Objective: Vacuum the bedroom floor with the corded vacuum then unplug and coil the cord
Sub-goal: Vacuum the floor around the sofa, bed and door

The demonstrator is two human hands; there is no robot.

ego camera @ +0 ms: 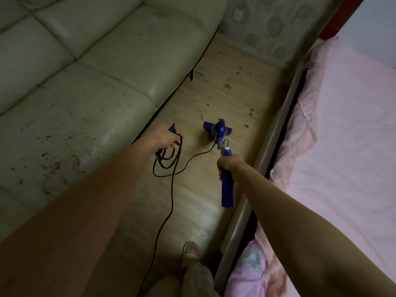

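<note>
A blue corded stick vacuum (218,130) stands on the wooden floor (227,86), its head flat on the boards between sofa and bed. My right hand (230,165) is closed around its blue handle (227,189). My left hand (169,136) grips several loops of the black cord (169,163); the plug end pokes out above the fingers. One strand runs from the loops to the vacuum body, another trails down the floor toward my foot. Dark crumbs of debris (227,85) lie scattered beyond the vacuum head.
A pale green leather sofa (75,82), speckled with bits, fills the left side. A bed with a pink cover (342,146) and metal rail (276,129) bounds the right. A white wall socket (237,15) sits on the patterned wall. My slippered foot (190,251) is at the bottom.
</note>
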